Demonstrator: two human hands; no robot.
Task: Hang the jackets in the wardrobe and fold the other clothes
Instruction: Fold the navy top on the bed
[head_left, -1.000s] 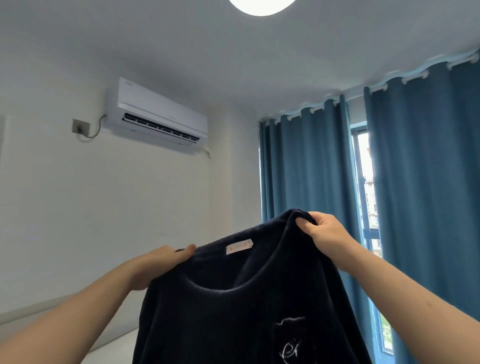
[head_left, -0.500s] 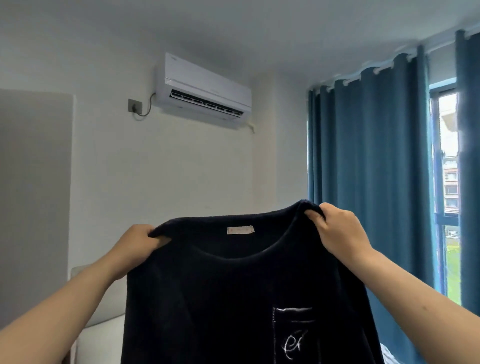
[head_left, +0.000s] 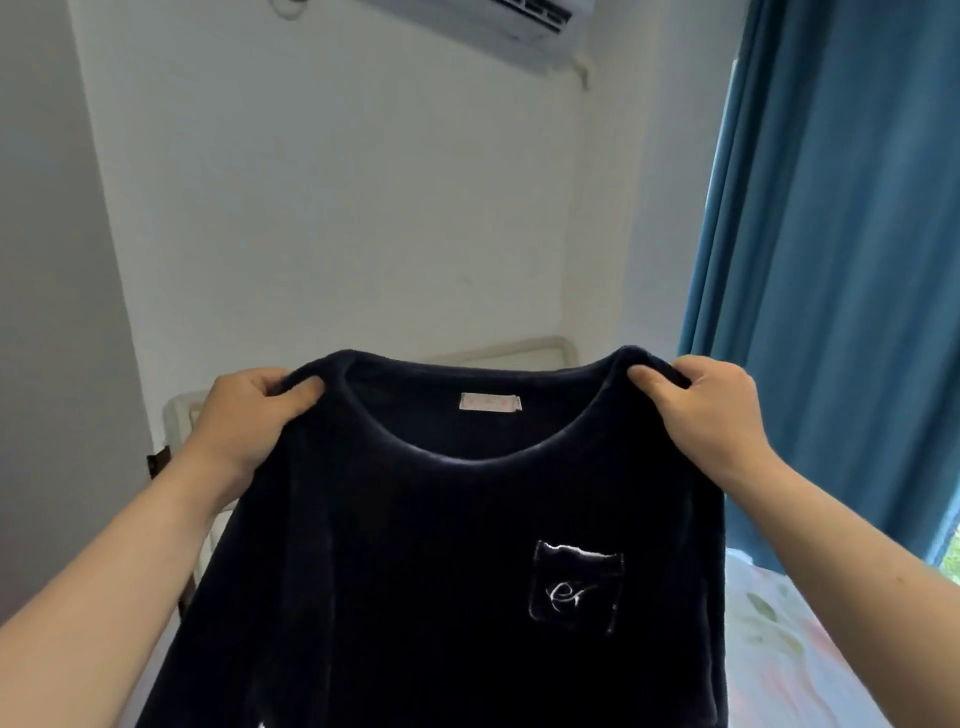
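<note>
A dark navy fleece top (head_left: 415, 545) hangs spread out in front of me, its round neckline and pale label facing me and a small chest pocket with white embroidery at the lower right. My left hand (head_left: 249, 415) grips its left shoulder with thumb and curled fingers. At the other shoulder my right hand (head_left: 706, 410) pinches the cloth the same way. The lower part of the top runs out of the frame.
A bed with a pale floral sheet (head_left: 789, 639) lies at the lower right, its cream headboard (head_left: 509, 356) behind the top. Blue curtains (head_left: 841, 260) hang on the right. A grey panel (head_left: 47, 312) stands on the left, an air conditioner (head_left: 493, 26) above.
My view has tilted down and left, so the bed and headboard have come into sight. Both hands keep their grip on the shoulders, and the top now hangs level and spread wider.
</note>
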